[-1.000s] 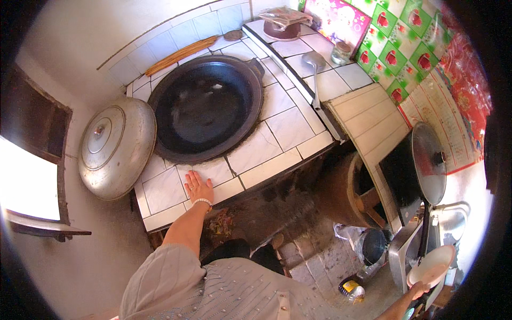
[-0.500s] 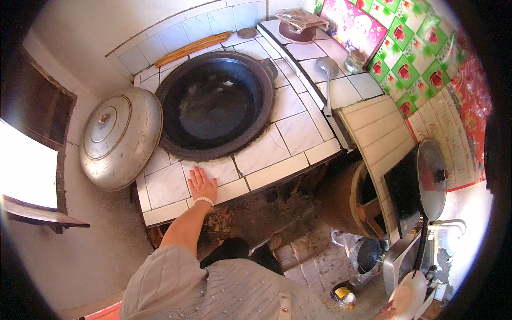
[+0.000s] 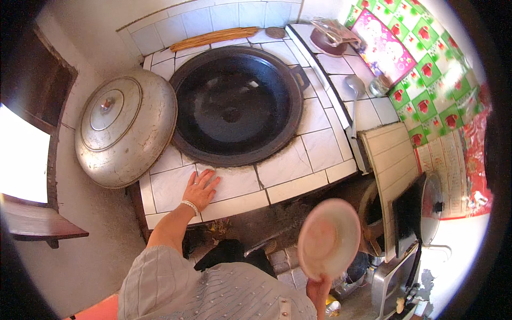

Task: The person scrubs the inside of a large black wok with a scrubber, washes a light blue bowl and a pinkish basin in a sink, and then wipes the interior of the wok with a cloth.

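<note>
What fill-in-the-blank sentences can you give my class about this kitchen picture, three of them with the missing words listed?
1. The left hand lies flat on the white ____ stove top.
2. The right hand holds up a pale round ____.
3. The metal lid leans at the ____ side of the black wok.

Missing words: tiled; plate; left

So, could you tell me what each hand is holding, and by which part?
The right hand holds a pale shallow bowl by its lower rim; the left hand holds nothing.
</note>
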`<action>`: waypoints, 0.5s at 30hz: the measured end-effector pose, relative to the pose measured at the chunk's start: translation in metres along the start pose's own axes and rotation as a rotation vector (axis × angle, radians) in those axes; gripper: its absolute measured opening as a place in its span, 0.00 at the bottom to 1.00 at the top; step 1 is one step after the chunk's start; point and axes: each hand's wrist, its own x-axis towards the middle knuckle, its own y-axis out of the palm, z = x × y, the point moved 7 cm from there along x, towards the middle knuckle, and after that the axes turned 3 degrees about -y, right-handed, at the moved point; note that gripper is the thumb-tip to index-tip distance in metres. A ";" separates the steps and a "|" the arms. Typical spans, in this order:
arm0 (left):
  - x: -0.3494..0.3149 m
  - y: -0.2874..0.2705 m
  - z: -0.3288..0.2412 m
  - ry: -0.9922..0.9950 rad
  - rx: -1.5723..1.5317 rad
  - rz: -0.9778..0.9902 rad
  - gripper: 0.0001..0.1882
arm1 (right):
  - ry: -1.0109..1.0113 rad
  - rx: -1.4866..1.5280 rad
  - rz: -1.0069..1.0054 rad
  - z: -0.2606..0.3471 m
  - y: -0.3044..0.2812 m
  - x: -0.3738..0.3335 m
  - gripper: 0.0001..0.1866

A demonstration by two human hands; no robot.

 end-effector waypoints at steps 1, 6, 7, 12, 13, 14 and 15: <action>0.001 0.001 -0.002 0.006 -0.032 -0.003 0.24 | -0.073 -0.076 0.129 0.005 0.081 -0.003 0.30; 0.003 0.002 0.002 0.009 -0.107 0.001 0.24 | -0.057 -0.360 0.473 -0.017 0.266 0.067 0.27; -0.001 0.001 0.007 -0.005 -0.104 0.003 0.24 | -0.054 -0.425 0.490 -0.030 0.308 0.080 0.25; -0.003 0.004 0.017 -0.010 -0.124 0.051 0.23 | -0.249 -0.760 0.589 -0.093 0.455 0.166 0.23; -0.002 0.005 0.017 -0.011 -0.117 0.079 0.23 | -0.333 -0.866 0.586 -0.104 0.477 0.179 0.22; 0.002 0.006 0.013 0.008 -0.190 0.026 0.23 | -0.464 -0.980 0.531 -0.104 0.489 0.196 0.22; 0.004 0.007 0.012 0.019 -0.212 0.008 0.24 | -0.576 -1.077 0.492 -0.111 0.500 0.215 0.22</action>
